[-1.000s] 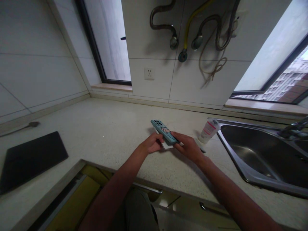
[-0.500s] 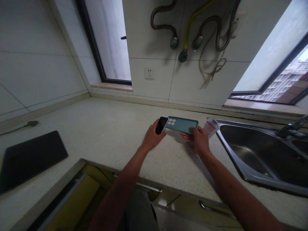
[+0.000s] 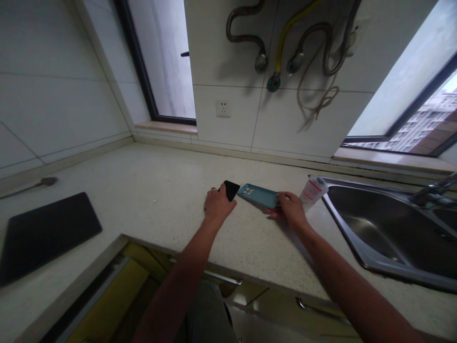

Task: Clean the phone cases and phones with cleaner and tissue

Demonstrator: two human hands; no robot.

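My left hand (image 3: pixel 218 204) is closed over a black phone (image 3: pixel 231 190), low over the countertop; its palm covers much of the phone. To the right, a teal phone case (image 3: pixel 260 196) lies tilted just above the counter, its several camera holes at the left end. The fingers and thumb of my right hand (image 3: pixel 291 208) pinch the case by its right end. A small gap separates phone and case. Just beyond my right hand sits a clear packet (image 3: pixel 314 190) with pink print, partly hidden behind the hand.
A steel sink (image 3: pixel 360 224) with a faucet (image 3: pixel 433 188) is set into the counter (image 3: pixel 160 190) at right. On the left lie a flat black panel (image 3: pixel 52 231) and a cable end (image 3: pixel 48 181). Pipes (image 3: pixel 246 38) and an outlet (image 3: pixel 223 108) are on the wall.
My left hand has moved left and turned palm down over the phone, away from the case. My right hand has lowered the case and tilted it, shifting slightly left.
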